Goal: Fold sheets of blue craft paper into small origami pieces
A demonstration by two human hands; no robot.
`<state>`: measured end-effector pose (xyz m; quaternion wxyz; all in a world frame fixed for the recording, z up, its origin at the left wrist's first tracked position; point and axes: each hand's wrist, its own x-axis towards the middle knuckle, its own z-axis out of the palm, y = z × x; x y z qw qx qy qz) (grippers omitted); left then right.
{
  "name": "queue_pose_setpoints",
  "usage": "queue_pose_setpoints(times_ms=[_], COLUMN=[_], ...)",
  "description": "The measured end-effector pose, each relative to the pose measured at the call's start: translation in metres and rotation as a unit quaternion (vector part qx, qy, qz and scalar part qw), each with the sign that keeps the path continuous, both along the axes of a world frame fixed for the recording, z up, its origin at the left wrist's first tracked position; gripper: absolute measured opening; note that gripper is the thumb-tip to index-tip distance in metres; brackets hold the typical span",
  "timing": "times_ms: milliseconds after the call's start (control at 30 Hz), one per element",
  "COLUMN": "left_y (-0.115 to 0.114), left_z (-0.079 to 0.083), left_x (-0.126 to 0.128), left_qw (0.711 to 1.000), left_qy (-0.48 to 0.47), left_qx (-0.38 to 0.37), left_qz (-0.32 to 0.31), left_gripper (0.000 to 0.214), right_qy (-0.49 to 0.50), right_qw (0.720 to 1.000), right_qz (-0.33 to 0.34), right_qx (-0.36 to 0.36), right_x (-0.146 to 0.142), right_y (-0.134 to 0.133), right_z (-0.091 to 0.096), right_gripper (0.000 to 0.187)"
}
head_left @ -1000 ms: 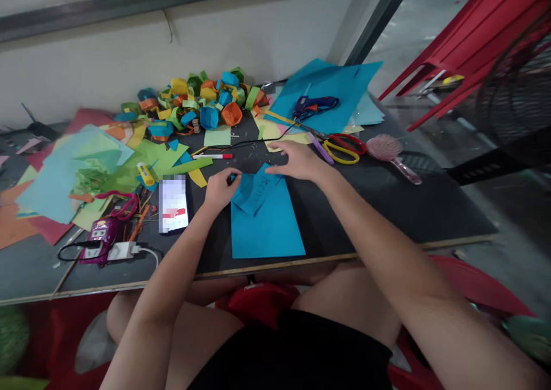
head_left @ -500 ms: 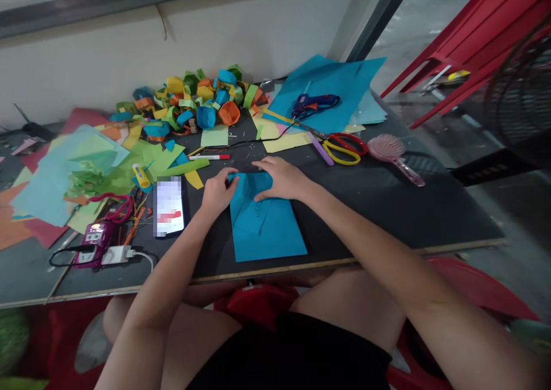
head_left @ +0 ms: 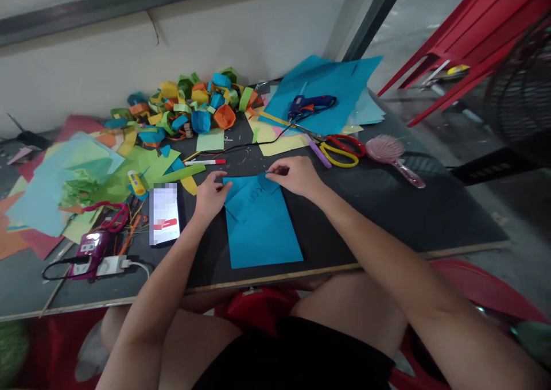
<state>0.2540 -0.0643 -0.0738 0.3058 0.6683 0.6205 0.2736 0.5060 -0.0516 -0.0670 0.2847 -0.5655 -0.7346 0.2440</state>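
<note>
A sheet of blue paper (head_left: 267, 235) lies on the dark table in front of me, with creases and dark handwriting near its top. My right hand (head_left: 298, 174) pinches its upper right corner between thumb and fingertips. At the upper left edge is my left hand (head_left: 210, 197), thumb touching the paper and the index finger held apart from it. A phone (head_left: 166, 215) with a lit screen lies left of my left hand. Beyond the paper is a white marker with a red cap (head_left: 206, 162).
Folded paper pieces (head_left: 200, 103) are heaped by the wall. A glue gun (head_left: 312, 105) rests on more blue paper; scissors (head_left: 340, 157) and a pink hairbrush (head_left: 385, 149) lie at right. At left are loose coloured sheets (head_left: 64, 177), a glue stick (head_left: 136, 183) and a purple power socket (head_left: 92, 252).
My right hand has moved off the middle of the paper's upper part to its upper right corner and closed into a pinch. My left hand's thumb and index finger have parted.
</note>
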Motion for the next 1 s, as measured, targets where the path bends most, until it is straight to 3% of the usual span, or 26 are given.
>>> queue_pose_setpoints(times_ms=[100,267,400,567,733,1000], left_y=[0.005,0.008,0.005,0.007,0.009,0.007], left_z=[-0.005,-0.008,-0.003,-0.006,-0.003,-0.003], left_x=[-0.002,-0.002,0.0,0.001,0.001,0.001], left_qw=[0.997,0.98,0.978,0.973,0.953,0.964], left_qy=[-0.058,-0.169,-0.164,-0.185,-0.233,-0.203], left_qx=[-0.035,-0.086,-0.121,-0.12,-0.164,-0.149], left_qz=[0.032,0.066,0.051,0.063,0.099,0.083], left_gripper=[0.031,0.038,0.038,0.03,0.027,0.026], right_qy=[0.02,0.029,0.003,0.022,0.048,0.028], right_qw=[0.996,0.987,0.985,0.994,0.99,0.987], right_qz=[-0.045,-0.065,-0.092,-0.024,-0.028,-0.002], right_qx=[-0.069,-0.147,-0.143,-0.108,-0.127,-0.157], right_x=[0.005,0.007,0.007,0.016,0.028,0.032], right_y=[-0.002,-0.005,-0.006,-0.001,0.002,0.003], right_z=[0.002,-0.001,0.0,0.001,0.001,0.002], right_gripper=[0.024,0.023,0.018,0.017,0.019,0.016])
